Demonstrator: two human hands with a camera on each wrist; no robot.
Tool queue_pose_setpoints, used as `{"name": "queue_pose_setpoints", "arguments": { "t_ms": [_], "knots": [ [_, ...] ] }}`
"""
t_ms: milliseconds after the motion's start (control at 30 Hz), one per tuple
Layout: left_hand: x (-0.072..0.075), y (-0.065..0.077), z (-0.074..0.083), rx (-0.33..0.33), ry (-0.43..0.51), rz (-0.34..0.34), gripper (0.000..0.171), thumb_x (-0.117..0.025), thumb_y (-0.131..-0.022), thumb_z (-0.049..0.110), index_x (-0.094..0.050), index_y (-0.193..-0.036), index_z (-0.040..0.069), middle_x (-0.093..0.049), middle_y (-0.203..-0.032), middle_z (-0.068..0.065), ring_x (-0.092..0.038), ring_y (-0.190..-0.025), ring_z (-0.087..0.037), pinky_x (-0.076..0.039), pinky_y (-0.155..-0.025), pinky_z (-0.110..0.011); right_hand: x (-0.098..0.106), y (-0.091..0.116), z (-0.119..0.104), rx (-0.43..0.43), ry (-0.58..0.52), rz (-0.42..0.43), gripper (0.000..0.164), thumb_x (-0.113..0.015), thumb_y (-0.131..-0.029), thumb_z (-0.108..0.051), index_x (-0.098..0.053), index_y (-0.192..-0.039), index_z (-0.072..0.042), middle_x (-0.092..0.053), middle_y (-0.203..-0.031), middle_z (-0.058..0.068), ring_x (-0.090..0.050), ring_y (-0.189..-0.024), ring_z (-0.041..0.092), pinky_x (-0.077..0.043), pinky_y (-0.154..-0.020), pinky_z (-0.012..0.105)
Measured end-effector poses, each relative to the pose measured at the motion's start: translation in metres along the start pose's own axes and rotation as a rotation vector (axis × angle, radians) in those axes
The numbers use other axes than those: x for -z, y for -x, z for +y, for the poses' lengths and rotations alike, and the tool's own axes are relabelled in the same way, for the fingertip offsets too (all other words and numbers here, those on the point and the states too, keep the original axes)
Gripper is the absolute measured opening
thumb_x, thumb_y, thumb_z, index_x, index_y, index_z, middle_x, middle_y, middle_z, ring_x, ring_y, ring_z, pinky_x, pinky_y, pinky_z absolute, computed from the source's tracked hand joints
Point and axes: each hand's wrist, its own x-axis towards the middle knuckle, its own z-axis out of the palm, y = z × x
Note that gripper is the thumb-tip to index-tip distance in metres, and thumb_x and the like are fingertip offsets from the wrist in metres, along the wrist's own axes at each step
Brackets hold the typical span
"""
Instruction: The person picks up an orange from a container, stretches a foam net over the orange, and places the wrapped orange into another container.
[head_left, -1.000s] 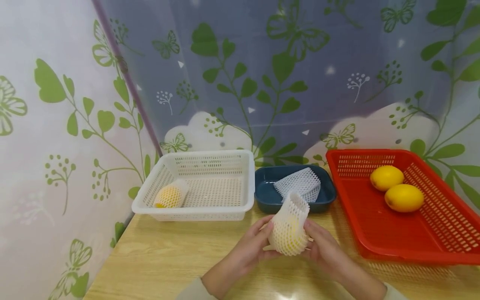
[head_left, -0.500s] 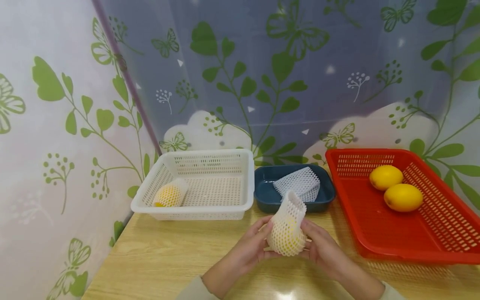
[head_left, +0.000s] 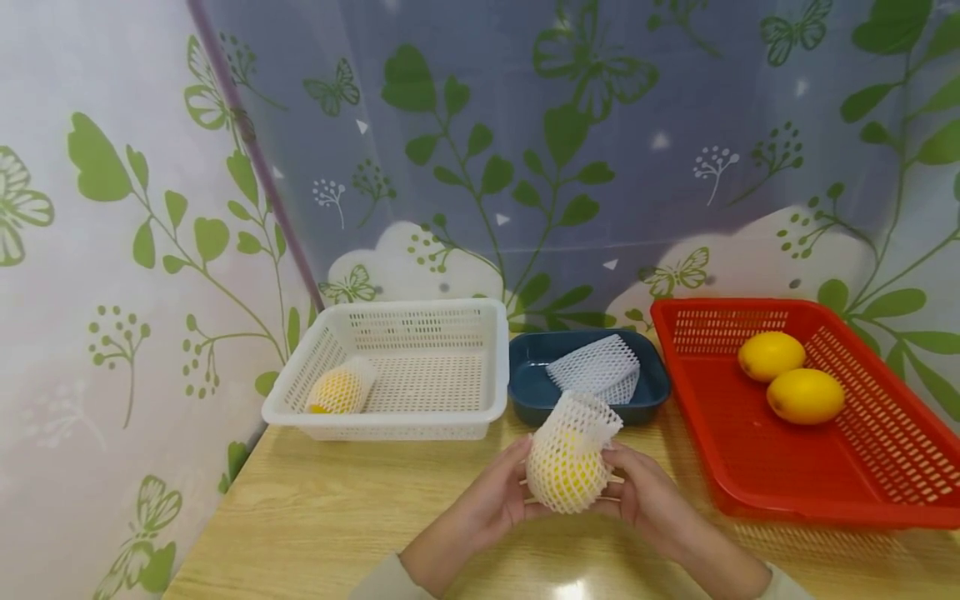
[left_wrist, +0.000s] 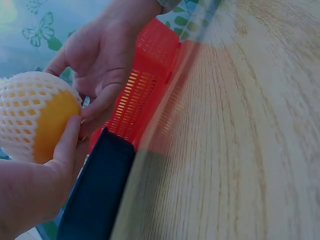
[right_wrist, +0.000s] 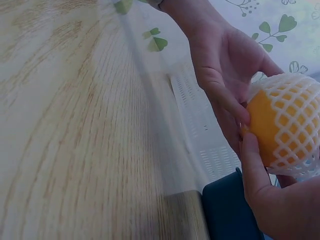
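Between both hands is a lemon [head_left: 573,475] inside a white foam net sleeve [head_left: 588,408], whose loose end points away from me. My left hand [head_left: 495,492] grips its left side, thumb near the top and fingers underneath. On the other side my right hand [head_left: 647,493] holds it the same way. Both wrist views show a bare yellow end of the lemon [right_wrist: 262,131] where the net stops, with fingertips of both hands meeting there. It is held above the table, just in front of the dark blue tray [head_left: 528,408].
Spare foam net sleeves [head_left: 596,367] lie in the blue tray. At left stands a white basket [head_left: 427,429] with one netted lemon [head_left: 336,392]. A red basket [head_left: 750,467] at right holds two bare lemons [head_left: 806,397]. A patterned curtain [head_left: 480,167] hangs behind the wooden table [head_left: 337,517].
The netted lemon has turned slightly and shifted a little left between the hands. The sleeve's loose end now looks wider and lower. Baskets and tray stay put.
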Motion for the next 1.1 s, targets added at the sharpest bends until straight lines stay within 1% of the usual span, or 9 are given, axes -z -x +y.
{"name": "queue_pose_setpoints", "arguments": {
  "t_ms": [133, 200, 300, 433, 633, 733, 833, 967, 1100],
  "knots": [
    [-0.0009, -0.0003, 0.0010, 0.013, -0.012, 0.015, 0.062, -0.043, -0.101, 0.047, -0.034, -0.146, 0.005, -0.053, -0.126, -0.018, -0.062, -0.104, -0.023, -0.049, -0.095, -0.050, 0.0006, -0.0003, 0.0003, -0.005, 0.008, 0.000, 0.035, -0.039, -0.104, -0.024, -0.045, -0.133, -0.006, -0.064, -0.109, -0.001, -0.065, -0.096, 0.020, -0.054, -0.088, 0.038],
    [-0.0008, -0.0004, 0.0010, 0.017, -0.014, 0.019, 0.060, -0.041, -0.102, 0.046, -0.034, -0.145, 0.005, -0.054, -0.126, -0.017, -0.062, -0.104, -0.023, -0.048, -0.095, -0.050, 0.0008, -0.0004, 0.0006, -0.009, 0.013, -0.001, 0.038, -0.039, -0.104, -0.025, -0.042, -0.135, -0.004, -0.064, -0.109, -0.001, -0.065, -0.097, 0.020, -0.054, -0.088, 0.038],
    [-0.0003, -0.0001, 0.0002, 0.017, -0.012, 0.021, 0.058, -0.045, -0.101, 0.044, -0.036, -0.143, 0.005, -0.054, -0.123, -0.014, -0.061, -0.102, -0.021, -0.049, -0.094, -0.050, 0.0012, -0.0009, 0.0011, -0.017, 0.011, -0.005, 0.035, -0.038, -0.104, -0.026, -0.043, -0.133, -0.007, -0.063, -0.110, -0.001, -0.064, -0.098, 0.020, -0.054, -0.088, 0.037],
    [0.0011, 0.0006, -0.0008, 0.007, -0.030, 0.003, 0.058, -0.051, -0.099, 0.043, -0.038, -0.141, 0.005, -0.053, -0.122, -0.013, -0.061, -0.100, -0.020, -0.051, -0.092, -0.047, 0.0019, -0.0016, 0.0017, -0.030, 0.013, 0.001, 0.029, -0.036, -0.105, -0.031, -0.046, -0.126, -0.013, -0.060, -0.109, 0.001, -0.064, -0.098, 0.020, -0.055, -0.086, 0.035],
    [0.0021, 0.0006, -0.0003, -0.012, -0.037, -0.006, 0.055, -0.052, -0.100, 0.038, -0.037, -0.140, 0.004, -0.051, -0.125, -0.015, -0.061, -0.102, -0.024, -0.052, -0.090, -0.046, 0.0041, -0.0022, 0.0025, -0.005, 0.016, -0.040, 0.033, -0.024, -0.106, -0.037, -0.050, -0.121, -0.022, -0.056, -0.114, 0.004, -0.063, -0.100, 0.025, -0.054, -0.086, 0.035],
    [0.0018, 0.0008, 0.0003, -0.016, -0.031, -0.002, 0.053, -0.054, -0.099, 0.033, -0.037, -0.140, 0.004, -0.052, -0.125, -0.015, -0.062, -0.101, -0.024, -0.054, -0.088, -0.045, 0.0053, -0.0022, 0.0028, 0.006, 0.006, -0.050, 0.034, -0.024, -0.106, -0.040, -0.050, -0.122, -0.024, -0.056, -0.115, 0.004, -0.063, -0.102, 0.025, -0.054, -0.088, 0.036],
    [0.0011, 0.0014, 0.0005, -0.017, -0.016, 0.003, 0.051, -0.056, -0.098, 0.027, -0.038, -0.140, 0.005, -0.053, -0.124, -0.015, -0.063, -0.099, -0.024, -0.055, -0.087, -0.043, 0.0057, -0.0014, 0.0024, -0.003, 0.016, -0.050, 0.036, -0.027, -0.106, -0.042, -0.044, -0.130, -0.021, -0.056, -0.116, 0.003, -0.062, -0.104, 0.023, -0.053, -0.090, 0.036],
    [0.0001, 0.0019, 0.0003, -0.027, 0.016, 0.002, 0.049, -0.057, -0.096, 0.018, -0.039, -0.140, 0.005, -0.053, -0.125, -0.015, -0.064, -0.098, -0.024, -0.054, -0.087, -0.042, 0.0063, -0.0008, 0.0019, -0.015, 0.029, -0.048, 0.046, -0.028, -0.106, -0.041, -0.032, -0.140, -0.012, -0.055, -0.117, 0.001, -0.059, -0.106, 0.019, -0.052, -0.091, 0.034],
    [-0.0002, 0.0013, -0.0005, -0.028, 0.012, 0.019, 0.044, -0.055, -0.096, 0.015, -0.043, -0.137, 0.005, -0.053, -0.126, -0.016, -0.064, -0.098, -0.024, -0.054, -0.087, -0.043, 0.0075, -0.0014, 0.0025, -0.015, 0.032, -0.055, 0.043, -0.028, -0.106, -0.040, -0.035, -0.138, -0.012, -0.056, -0.116, 0.001, -0.059, -0.106, 0.019, -0.052, -0.091, 0.035]
  ]
}}
